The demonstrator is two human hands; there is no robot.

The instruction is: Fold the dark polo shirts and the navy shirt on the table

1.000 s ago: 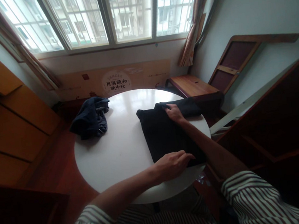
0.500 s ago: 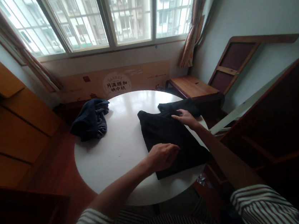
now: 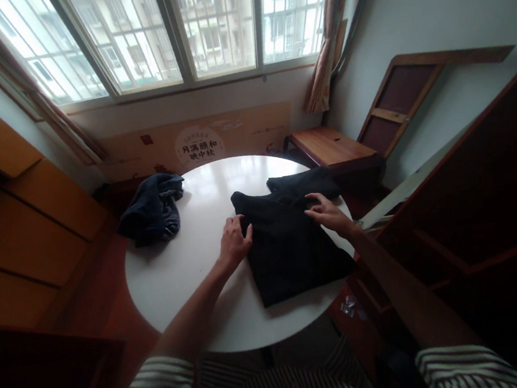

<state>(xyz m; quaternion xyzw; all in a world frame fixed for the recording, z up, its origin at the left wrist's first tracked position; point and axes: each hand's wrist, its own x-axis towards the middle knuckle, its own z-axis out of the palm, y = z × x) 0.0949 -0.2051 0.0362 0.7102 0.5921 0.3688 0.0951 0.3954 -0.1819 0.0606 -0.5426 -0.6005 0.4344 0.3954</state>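
Note:
A black folded garment [image 3: 287, 247] lies flat on the right part of the white round table [image 3: 177, 297]; its exact kind is not plain. At its upper left edge is my left hand [image 3: 235, 241], the thumb apart from the curved fingers. My right hand [image 3: 329, 214] is at the upper right edge, index finger and thumb spread with a gap between them. Both hands seem to touch the cloth without gripping it. Just behind lies another dark folded garment [image 3: 306, 182], partly covered by the front one.
A crumpled dark blue garment [image 3: 151, 212] lies at the table's left side. Behind the table on the right stands a wooden bench [image 3: 332, 146]. Yellow-brown cabinets [image 3: 22, 214] line the left wall. A printed cardboard panel [image 3: 141, 151] leans below the window.
My left hand has moved from above the garment's lower middle up and left to its left edge, and its fingers have parted. My right hand has shifted slightly, its finger and thumb now wider apart.

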